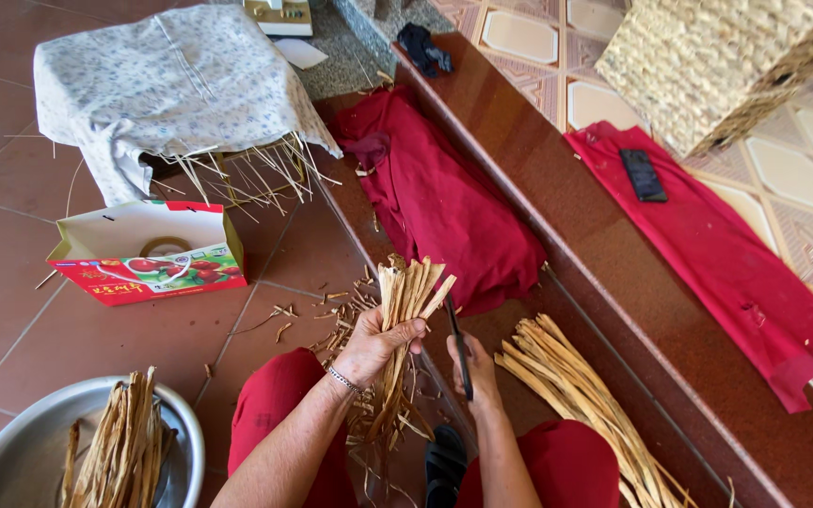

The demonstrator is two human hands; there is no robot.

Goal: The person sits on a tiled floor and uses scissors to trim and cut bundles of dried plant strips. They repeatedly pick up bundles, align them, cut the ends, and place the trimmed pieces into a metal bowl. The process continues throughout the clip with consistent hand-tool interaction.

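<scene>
Trimming: left hand (375, 341) clenched around strips (405, 310) held upright above the floor; right hand (475, 369) closed on blade (458, 343) just beside them. Best kept angled away from the fingers.

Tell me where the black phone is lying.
In the head view, the flat black phone lies upper right on the red cloth spread over the patterned tiles, just below the woven straw basket.

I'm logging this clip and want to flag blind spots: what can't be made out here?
Head view only:
- Under the patterned cloth: its cover hides all but straw ends.
- Metal basin: cut by the bottom edge.
- Woven basket: cut by the top edge.
- Tool in the right hand: too thin to identify.
- Left hand hides the middle of the bundle of strips.
</scene>
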